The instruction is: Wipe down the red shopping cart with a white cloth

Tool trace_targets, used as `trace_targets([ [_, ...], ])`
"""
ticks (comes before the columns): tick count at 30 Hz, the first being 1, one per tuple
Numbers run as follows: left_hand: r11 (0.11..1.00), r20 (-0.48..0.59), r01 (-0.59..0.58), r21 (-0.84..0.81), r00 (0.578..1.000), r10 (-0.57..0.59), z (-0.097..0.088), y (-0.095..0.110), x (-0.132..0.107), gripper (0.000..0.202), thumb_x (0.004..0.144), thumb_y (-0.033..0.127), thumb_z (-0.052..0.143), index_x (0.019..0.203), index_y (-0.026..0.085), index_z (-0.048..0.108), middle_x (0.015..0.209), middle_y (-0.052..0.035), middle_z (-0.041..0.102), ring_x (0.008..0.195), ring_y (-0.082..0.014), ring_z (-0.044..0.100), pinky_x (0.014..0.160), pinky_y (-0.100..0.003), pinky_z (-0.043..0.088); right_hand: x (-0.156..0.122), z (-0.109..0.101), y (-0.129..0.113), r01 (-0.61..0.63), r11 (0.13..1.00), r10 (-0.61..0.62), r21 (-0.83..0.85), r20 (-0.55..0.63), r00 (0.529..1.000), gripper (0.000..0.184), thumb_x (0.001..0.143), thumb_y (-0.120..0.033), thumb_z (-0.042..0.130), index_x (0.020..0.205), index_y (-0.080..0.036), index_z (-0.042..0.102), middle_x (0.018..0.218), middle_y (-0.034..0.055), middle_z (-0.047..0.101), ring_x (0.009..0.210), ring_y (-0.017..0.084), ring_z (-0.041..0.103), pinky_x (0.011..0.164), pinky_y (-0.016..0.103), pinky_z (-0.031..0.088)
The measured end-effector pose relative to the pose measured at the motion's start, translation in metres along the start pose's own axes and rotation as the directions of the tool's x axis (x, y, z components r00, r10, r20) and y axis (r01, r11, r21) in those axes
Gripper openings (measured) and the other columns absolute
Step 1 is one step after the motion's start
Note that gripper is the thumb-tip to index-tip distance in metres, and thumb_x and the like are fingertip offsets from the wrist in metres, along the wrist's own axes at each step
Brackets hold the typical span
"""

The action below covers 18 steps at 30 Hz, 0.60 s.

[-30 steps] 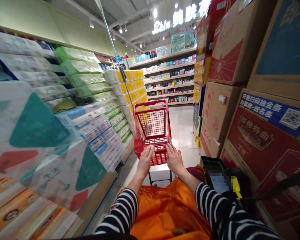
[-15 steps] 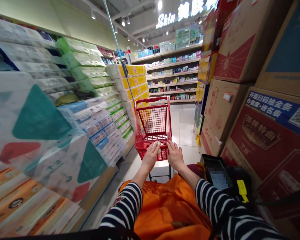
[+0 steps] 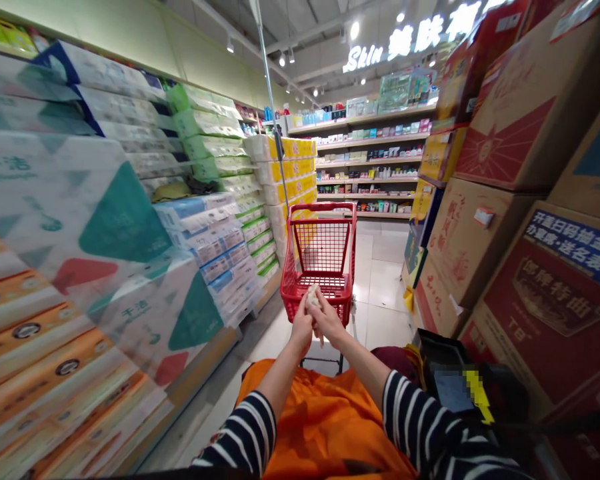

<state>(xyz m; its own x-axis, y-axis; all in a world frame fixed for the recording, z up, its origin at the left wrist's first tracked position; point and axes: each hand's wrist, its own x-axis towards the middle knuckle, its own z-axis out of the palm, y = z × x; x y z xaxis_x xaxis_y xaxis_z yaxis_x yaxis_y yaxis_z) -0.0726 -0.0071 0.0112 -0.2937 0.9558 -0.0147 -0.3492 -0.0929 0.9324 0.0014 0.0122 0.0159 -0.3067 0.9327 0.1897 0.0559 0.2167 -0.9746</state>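
In front of my body, both hands come together around a small crumpled off-white wad (image 3: 313,296), perhaps cloth or tissue. My left hand (image 3: 303,325) is closed on it from the left. From the other side my right hand (image 3: 330,320) presses its fingers against the wad, some of them hidden behind the left hand. Just beyond the hands stands a red shopping cart (image 3: 286,283) with a mesh basket, and nothing shows inside it. Whether the hands touch its near rim I cannot tell.
Stacked tissue packs (image 3: 130,280) line the left side, with yellow-and-white packs (image 3: 300,172) farther on. Cardboard cartons (image 3: 487,237) rise on the right. Shelves of cosmetics (image 3: 375,160) cross the far end. A thin metal pole (image 3: 267,73) stands beside the cart. A dark device (image 3: 450,380) sits at my right.
My right hand, its fingers spread apart before, has moved left and joined the left hand at the wad. The view has turned slightly left.
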Motion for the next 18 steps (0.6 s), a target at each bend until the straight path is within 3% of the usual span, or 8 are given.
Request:
trace_targets([
  [2,0.999,0.098,0.027,0.038,0.995,-0.031,-0.006,0.003,-0.001,0.078,0.055,-0.001,0.046,0.13,0.021,0.042,0.126,-0.0053,0.054,0.114,-0.0209,0.051,0.091,-0.029,0.046,0.007,-0.008,-0.002,-0.059,0.995,0.055,-0.086,-0.049,0.997,0.048,0.077,-0.025,0.048,0.125,-0.02,0.05,0.087,0.0015,0.068,0.066,0.015,0.063,0.065,0.029,0.052],
  [5,0.924,0.003,-0.026,0.38,1.0,0.027,-0.032,0.018,0.006,0.075,0.056,-0.002,0.043,0.128,0.017,0.045,0.132,-0.0071,0.048,0.124,-0.0216,0.041,0.102,-0.033,0.037,0.016,-0.041,-0.005,0.064,0.939,-0.133,-0.338,-0.183,0.974,0.035,0.076,-0.019,0.049,0.108,-0.019,0.063,0.106,0.005,0.064,0.093,0.018,0.061,0.083,0.031,0.049],
  [7,0.725,-0.078,-0.046,0.688,0.988,0.136,-0.051,0.027,0.013,0.07,0.06,-0.001,0.041,0.128,0.014,0.044,0.14,-0.0092,0.038,0.131,-0.022,0.03,0.108,-0.037,0.026,0.021,-0.066,-0.005,0.147,0.841,-0.289,-0.52,-0.203,0.936,0.03,0.078,-0.019,0.048,0.103,-0.019,0.065,0.124,0.0067,0.054,0.11,0.02,0.053,0.094,0.035,0.042],
  [10,0.349,-0.022,-0.033,0.937,0.988,0.154,-0.063,0.033,0.018,0.069,0.066,0.0,0.038,0.133,0.013,0.036,0.147,-0.0099,0.022,0.136,-0.0223,0.016,0.11,-0.045,0.017,0.023,-0.083,0.002,0.171,0.675,-0.354,-0.718,-0.112,0.928,0.029,0.081,-0.016,0.045,0.101,-0.019,0.066,0.131,0.0071,0.048,0.119,0.022,0.044,0.1,0.041,0.037],
  [12,0.163,0.062,-0.072,0.984,0.996,0.068,-0.061,0.032,0.019,0.068,0.069,0.001,0.035,0.136,0.015,0.033,0.148,-0.0091,0.018,0.136,-0.0214,0.014,0.109,-0.048,0.017,0.022,-0.071,0.009,0.193,0.575,-0.334,-0.795,-0.013,0.942,0.032,0.082,-0.013,0.044,0.105,-0.019,0.064,0.129,0.0074,0.05,0.122,0.023,0.04,0.102,0.043,0.034],
  [14,0.038,0.115,-0.115,0.993,0.993,-0.005,-0.055,0.029,0.018,0.067,0.071,0.002,0.034,0.136,0.016,0.031,0.149,-0.0095,0.015,0.136,-0.0209,0.013,0.108,-0.047,0.019,0.023,-0.045,0.014,0.241,0.489,-0.299,-0.838,0.099,0.949,0.036,0.083,-0.011,0.043,0.114,-0.019,0.059,0.128,0.008,0.051,0.124,0.023,0.038,0.103,0.043,0.031],
  [18,-0.095,0.136,-0.141,0.985,0.989,-0.055,-0.051,0.027,0.017,0.063,0.076,0.005,0.029,0.139,0.015,0.026,0.149,-0.0088,0.011,0.136,-0.0198,0.014,0.107,-0.047,0.021,0.032,0.009,0.013,0.356,0.378,-0.256,-0.855,0.273,0.927,0.04,0.087,-0.015,0.041,0.126,-0.023,0.049,0.134,0.0073,0.045,0.125,0.024,0.036,0.101,0.043,0.031],
])
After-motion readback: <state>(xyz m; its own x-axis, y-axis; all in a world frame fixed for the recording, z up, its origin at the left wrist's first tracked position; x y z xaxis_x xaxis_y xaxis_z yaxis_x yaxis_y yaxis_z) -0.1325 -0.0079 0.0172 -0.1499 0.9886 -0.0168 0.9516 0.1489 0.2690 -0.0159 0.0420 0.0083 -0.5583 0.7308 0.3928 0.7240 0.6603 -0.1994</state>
